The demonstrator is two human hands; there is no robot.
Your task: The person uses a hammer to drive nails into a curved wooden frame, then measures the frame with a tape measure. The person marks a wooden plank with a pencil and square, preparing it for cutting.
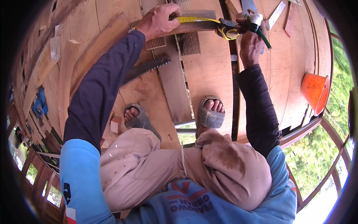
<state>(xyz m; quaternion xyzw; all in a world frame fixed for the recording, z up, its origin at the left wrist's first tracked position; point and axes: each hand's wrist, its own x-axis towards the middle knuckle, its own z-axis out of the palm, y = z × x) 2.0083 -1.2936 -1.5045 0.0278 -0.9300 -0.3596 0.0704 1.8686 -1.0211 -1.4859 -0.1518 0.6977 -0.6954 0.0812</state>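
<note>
My left hand (158, 22) is closed on the yellow blade of a tape measure (197, 18), near its left part. The blade runs right along a narrow wooden strip (197, 27) to its black and yellow case. Beside that case, my right hand (251, 43) has its fingers closed, gripping the case's edge. A thin green stick (264, 38), like a pencil or marker, also sits in this hand. Something white is wrapped round one right finger. Part of the strip is hidden behind my left hand.
A toothed saw blade (145, 70) lies on the planks, left of centre. Timber pieces (67, 67) are heaped at left, near a blue cloth-like thing (40, 102). An orange bucket (315, 93) stands at right by the floor's edge. Dark gaps split the planks near my sandalled feet.
</note>
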